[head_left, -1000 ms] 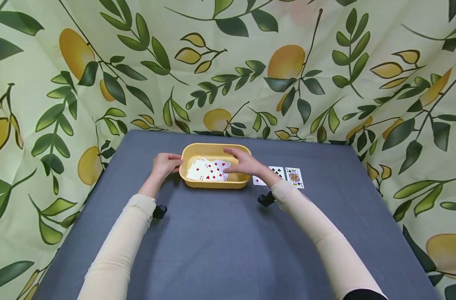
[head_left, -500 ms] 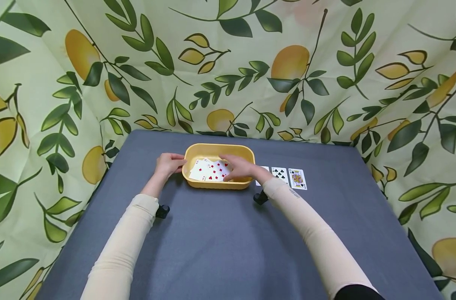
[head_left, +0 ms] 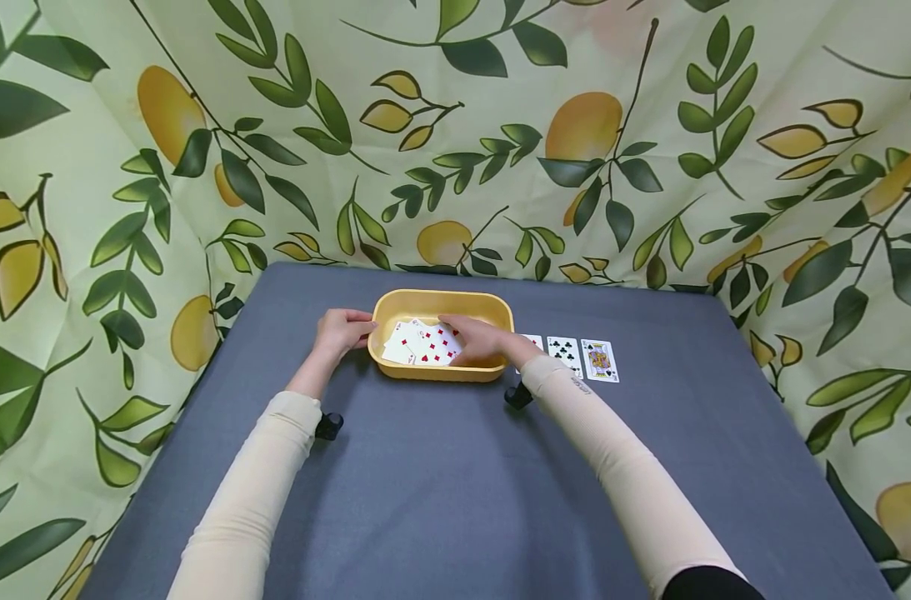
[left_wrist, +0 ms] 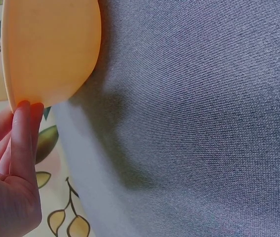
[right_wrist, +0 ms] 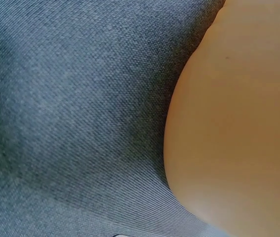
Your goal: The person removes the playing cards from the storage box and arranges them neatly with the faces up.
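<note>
A yellow plastic tub (head_left: 443, 373) stands toward the back of the table, with a loose heap of face-up playing cards (head_left: 417, 344) inside, red diamonds showing. At its left end my left hand (head_left: 341, 332) pinches the rim between thumb and fingers; the left wrist view shows these fingertips on the tub wall (left_wrist: 56, 44). My right hand (head_left: 479, 340) reaches in over the tub's right side, thumb and fingers spread apart at the right part of the cards. The right wrist view has only the tub's outer wall (right_wrist: 238, 128); the hand itself is hidden there.
Right of the tub, a row of face-up cards lies on the grey-blue cloth (head_left: 425, 483): one partly hidden by my right wrist, a clubs card (head_left: 564, 352) and a picture card (head_left: 600, 361). A fruit-and-leaf patterned curtain (head_left: 500, 125) hangs behind and at both sides.
My right hand has come lower and a little left, its thumb and fingers deeper among the cards. The left hand keeps its pinch on the rim. The whole head view has shifted slightly.
</note>
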`<state>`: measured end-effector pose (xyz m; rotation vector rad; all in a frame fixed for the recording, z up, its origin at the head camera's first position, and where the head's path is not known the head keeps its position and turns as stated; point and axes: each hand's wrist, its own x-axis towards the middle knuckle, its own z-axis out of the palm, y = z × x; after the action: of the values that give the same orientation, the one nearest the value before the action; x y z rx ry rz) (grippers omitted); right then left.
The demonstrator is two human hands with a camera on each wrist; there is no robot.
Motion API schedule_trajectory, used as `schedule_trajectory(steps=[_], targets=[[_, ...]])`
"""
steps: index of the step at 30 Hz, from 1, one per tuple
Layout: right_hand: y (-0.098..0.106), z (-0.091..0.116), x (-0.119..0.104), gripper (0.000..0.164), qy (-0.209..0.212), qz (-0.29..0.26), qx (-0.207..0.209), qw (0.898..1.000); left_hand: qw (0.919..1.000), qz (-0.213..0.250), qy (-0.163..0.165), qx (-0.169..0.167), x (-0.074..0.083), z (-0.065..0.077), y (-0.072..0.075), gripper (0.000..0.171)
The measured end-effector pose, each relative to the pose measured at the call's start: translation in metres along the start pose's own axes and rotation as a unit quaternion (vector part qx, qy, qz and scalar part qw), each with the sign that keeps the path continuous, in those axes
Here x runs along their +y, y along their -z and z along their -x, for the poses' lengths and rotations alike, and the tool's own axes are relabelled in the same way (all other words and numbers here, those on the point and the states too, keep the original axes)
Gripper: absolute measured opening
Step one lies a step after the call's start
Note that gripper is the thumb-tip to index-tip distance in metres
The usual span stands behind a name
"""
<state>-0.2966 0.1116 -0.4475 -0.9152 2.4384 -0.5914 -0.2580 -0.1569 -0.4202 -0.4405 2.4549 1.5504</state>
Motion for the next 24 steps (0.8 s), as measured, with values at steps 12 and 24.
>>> schedule_trajectory(steps=[12,24], targets=[[-0.0027,-0.0015,-0.0002,0.091,-0.002,0.016,0.017,1.000,1.0000,0.000,-0.009,-0.002,0.0010,0.0026,0.0009,0.031],[-0.0050,-0.0011,-0.0017,0.090,-0.006,0.035,0.024,0.999,1.0000,-0.008,-0.003,-0.002,0.0005,0.0002,0.0011,0.032]])
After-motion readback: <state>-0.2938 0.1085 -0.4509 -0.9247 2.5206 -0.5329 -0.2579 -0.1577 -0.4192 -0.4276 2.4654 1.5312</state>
